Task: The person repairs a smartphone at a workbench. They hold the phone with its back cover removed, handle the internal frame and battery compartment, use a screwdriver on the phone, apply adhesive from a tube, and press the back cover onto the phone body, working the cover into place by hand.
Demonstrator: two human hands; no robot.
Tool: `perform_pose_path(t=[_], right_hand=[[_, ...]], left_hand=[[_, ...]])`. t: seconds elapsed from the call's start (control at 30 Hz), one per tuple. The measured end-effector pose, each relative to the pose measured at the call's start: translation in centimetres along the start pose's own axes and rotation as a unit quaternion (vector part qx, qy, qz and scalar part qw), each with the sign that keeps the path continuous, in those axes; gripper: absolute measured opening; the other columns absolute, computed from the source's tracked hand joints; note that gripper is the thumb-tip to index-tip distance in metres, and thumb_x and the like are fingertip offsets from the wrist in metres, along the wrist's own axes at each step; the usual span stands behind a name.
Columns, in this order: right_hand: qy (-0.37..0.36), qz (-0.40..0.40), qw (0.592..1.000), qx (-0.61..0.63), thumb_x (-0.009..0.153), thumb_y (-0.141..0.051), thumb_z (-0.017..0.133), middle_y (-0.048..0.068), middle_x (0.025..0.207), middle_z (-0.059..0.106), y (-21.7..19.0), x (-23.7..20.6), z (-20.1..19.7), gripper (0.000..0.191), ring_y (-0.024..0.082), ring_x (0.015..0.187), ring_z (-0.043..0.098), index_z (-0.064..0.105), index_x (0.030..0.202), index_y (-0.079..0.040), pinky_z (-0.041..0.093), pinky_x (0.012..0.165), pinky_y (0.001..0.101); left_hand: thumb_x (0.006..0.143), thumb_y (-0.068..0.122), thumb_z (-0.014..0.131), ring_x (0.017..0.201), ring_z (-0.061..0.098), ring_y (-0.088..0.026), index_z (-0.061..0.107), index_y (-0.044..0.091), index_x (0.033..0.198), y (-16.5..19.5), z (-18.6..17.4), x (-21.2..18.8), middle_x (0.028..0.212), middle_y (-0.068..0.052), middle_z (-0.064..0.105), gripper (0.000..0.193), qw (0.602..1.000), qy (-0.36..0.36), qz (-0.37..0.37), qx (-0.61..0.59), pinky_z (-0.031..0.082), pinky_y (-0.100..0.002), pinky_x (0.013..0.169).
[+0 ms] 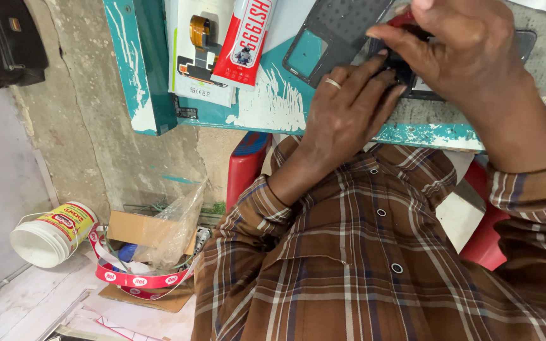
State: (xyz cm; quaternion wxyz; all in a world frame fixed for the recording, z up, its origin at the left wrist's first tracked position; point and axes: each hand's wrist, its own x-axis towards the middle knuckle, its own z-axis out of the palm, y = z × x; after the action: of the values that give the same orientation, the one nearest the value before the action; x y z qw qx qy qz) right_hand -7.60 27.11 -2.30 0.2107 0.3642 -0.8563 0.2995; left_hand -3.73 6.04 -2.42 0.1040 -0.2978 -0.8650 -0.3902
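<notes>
While both hands work at the near edge of the desk, the left hand lies flat with its fingers pressed onto a dark phone body, steadying it; a ring sits on one finger. The right hand is curled over the same phone body from above, fingertips pinched on a small red item that is mostly hidden, so its kind cannot be told. The phone body rests on the worn teal desk, just beside a grey phone frame with an open camera cut-out. Further left lie a red and white glue tube and a white parts card. Below the desk, a white plastic tub lies tipped on the floor beside a cardboard box.
</notes>
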Motion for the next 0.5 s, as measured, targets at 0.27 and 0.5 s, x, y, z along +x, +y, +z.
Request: perform_pose_path(t=[0.27,0.5], right_hand=[[0.013,-0.013,1.0,-0.018,0.101,-0.003,0.083,0.019,0.108,0.068,-0.25,0.93,-0.31,0.073,0.03,0.099,0.073,0.026,0.147,-0.008,0.061,0.079,0.0365],[0.041,-0.016,0.999,0.021,0.105,-0.002,0.077,0.019,0.112,0.071,0.35,0.95,-0.28,0.085,0.03,0.105,0.076,0.019,0.166,-0.016,0.065,0.087,0.033]], left_hand=[[0.096,0.016,0.083,0.1,0.061,-0.026,0.072,-0.001,0.114,0.13,-0.25,0.24,0.127,-0.014,0.065,0.027,0.999,-0.013,0.027,0.029,0.054,-0.038,0.088],[0.098,0.016,0.082,0.102,0.061,-0.026,0.07,-0.001,0.117,0.13,-0.27,0.38,0.128,-0.014,0.065,0.028,0.999,-0.014,0.023,0.016,0.054,-0.037,0.086]])
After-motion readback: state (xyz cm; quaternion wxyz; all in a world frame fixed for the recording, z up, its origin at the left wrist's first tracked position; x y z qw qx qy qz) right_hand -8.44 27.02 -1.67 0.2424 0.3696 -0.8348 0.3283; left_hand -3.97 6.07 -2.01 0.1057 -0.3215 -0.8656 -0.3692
